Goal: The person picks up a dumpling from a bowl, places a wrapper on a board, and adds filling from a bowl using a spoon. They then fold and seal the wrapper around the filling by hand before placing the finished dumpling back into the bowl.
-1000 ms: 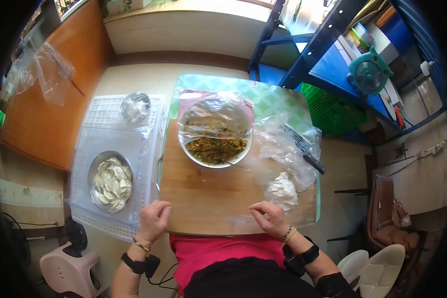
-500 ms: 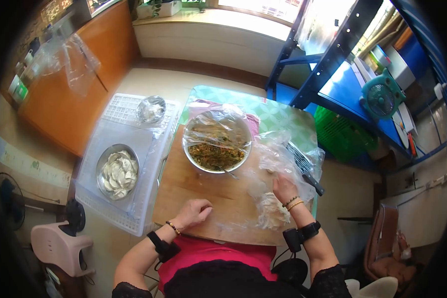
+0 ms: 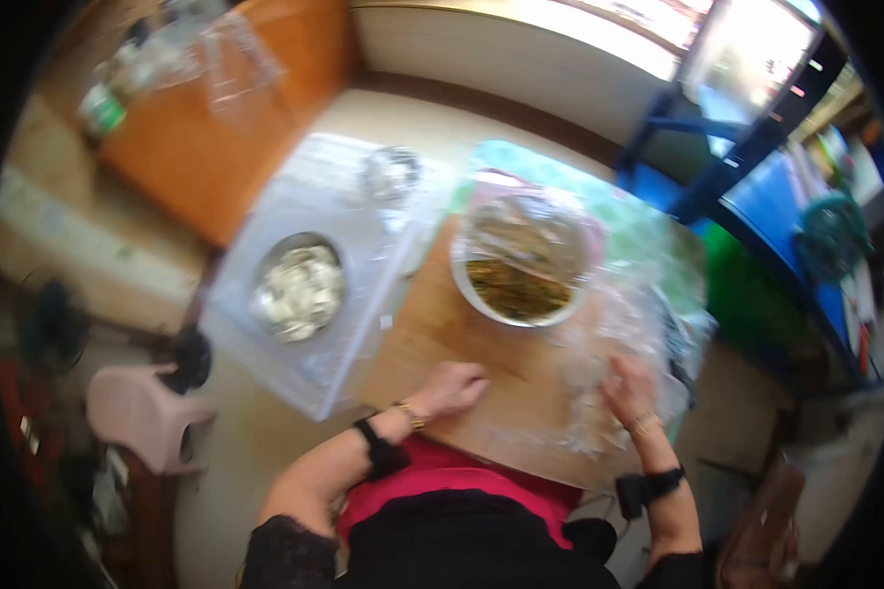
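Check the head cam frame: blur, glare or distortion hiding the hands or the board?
Head view: motion blur smears the whole frame; the left hand and right hand show only as soft shapes on the rectangular wooden board. The window band along the top is blown out. Fisheye bends the edges, corners black. The crumpled clear plastic sheet is hard to separate from what lies beneath it.
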{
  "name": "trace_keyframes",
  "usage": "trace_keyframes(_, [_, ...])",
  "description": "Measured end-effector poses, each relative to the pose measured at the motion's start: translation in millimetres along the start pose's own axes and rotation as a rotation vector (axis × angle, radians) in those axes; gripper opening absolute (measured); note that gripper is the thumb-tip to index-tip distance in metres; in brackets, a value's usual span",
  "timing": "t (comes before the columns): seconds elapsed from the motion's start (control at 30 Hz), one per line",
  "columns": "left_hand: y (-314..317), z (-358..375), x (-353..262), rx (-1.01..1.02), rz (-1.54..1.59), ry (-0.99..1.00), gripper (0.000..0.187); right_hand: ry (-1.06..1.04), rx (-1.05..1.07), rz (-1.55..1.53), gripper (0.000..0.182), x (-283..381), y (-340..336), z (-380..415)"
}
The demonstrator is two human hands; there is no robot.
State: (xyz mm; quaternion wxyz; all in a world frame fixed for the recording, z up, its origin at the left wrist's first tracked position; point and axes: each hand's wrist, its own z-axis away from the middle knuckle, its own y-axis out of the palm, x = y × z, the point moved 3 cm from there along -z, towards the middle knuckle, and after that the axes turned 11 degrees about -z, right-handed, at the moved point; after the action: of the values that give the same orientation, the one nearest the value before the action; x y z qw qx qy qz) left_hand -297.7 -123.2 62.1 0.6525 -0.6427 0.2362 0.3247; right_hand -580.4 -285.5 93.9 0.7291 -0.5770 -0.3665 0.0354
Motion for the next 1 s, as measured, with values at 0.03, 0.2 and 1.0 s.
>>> trace_keyframes(0.03, [0.5,0.0,2.2,0.008,-0.001,0.0,0.023,-0.075,-0.005,-0.03,0.031,10.9,-2.5,2.0])
trace_keyframes(0.2, [-1.1,2.3,2.3,-0.044,-0.05,0.006,0.02,-0.098,-0.069,0.005,0.028,12.2,14.8,9.2])
trace_keyframes(1.0, [31.3,1.0,-76.5,0.079,-0.149,0.21,0.046,0.157,-0.305,-0.373,0.039,56.6,-10.2,74.6])
